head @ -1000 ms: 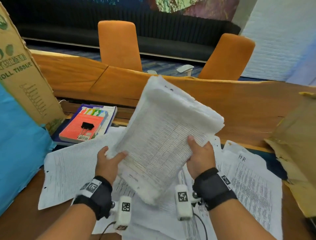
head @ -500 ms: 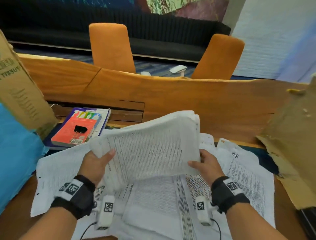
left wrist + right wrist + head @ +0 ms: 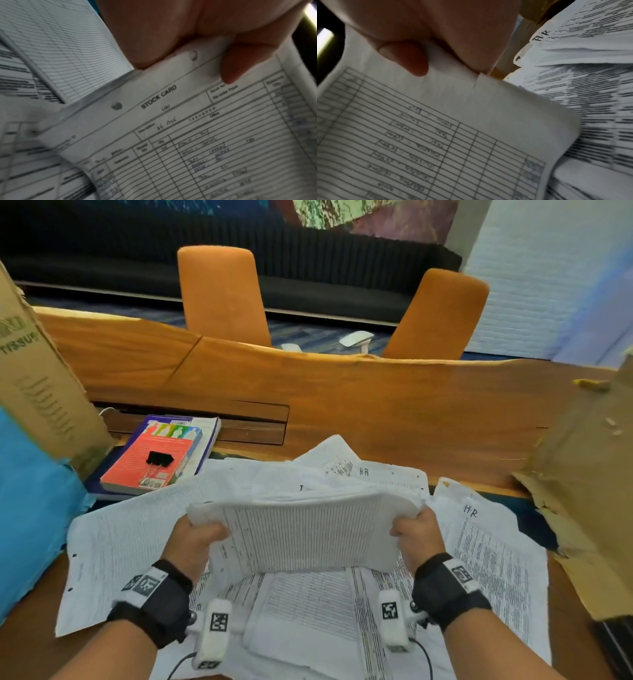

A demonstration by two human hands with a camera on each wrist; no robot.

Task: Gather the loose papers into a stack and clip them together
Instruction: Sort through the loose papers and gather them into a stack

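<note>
Gripping a thick stack of papers (image 3: 308,532) by its two short ends, the left hand (image 3: 191,546) and right hand (image 3: 416,537) hold it just above the bench (image 3: 394,419), its middle sagging slightly. The left thumb (image 3: 240,59) lies on the top sheet, a ruled form headed "STOCK CARD" with punched holes along that end; the right thumb (image 3: 406,58) presses the opposite margin. Loose sheets (image 3: 126,546) spread beneath and to both sides, toward the near edge. Toward the bench's far left, a black binder clip (image 3: 159,459) sits on a red book (image 3: 154,457). Cardboard (image 3: 589,474) crowds the right edge, and a box (image 3: 37,385) the left.
</note>
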